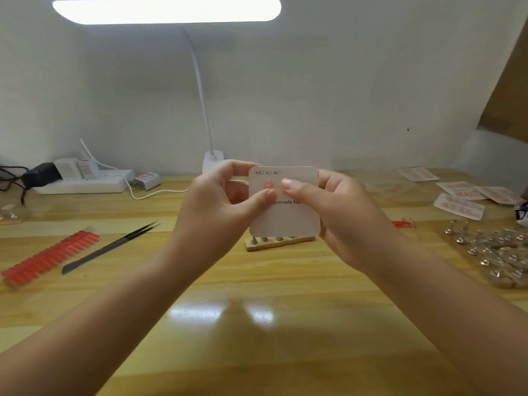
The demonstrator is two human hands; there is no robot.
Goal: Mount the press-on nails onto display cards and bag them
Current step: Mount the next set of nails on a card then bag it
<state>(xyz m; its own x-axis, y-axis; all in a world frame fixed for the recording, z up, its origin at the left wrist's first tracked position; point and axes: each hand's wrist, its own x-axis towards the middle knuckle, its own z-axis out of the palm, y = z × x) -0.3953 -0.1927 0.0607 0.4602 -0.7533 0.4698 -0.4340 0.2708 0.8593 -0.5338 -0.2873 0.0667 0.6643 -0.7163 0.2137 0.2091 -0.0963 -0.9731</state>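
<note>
You grip the display card (284,207) in both hands (228,201) (328,212), one nail (268,184) mounted; finished bagged cards (460,205) lie far right, more remain.

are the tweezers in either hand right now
No, the tweezers lie on the table while both the left hand and right hand hold the card.

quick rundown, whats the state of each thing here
display card: held upright off the desk by both hands
left hand: grip on card's left edge, thumb pressing a pink nail
right hand: grip on card's right side
tweezers: lying flat, unused
lamp: on
</note>
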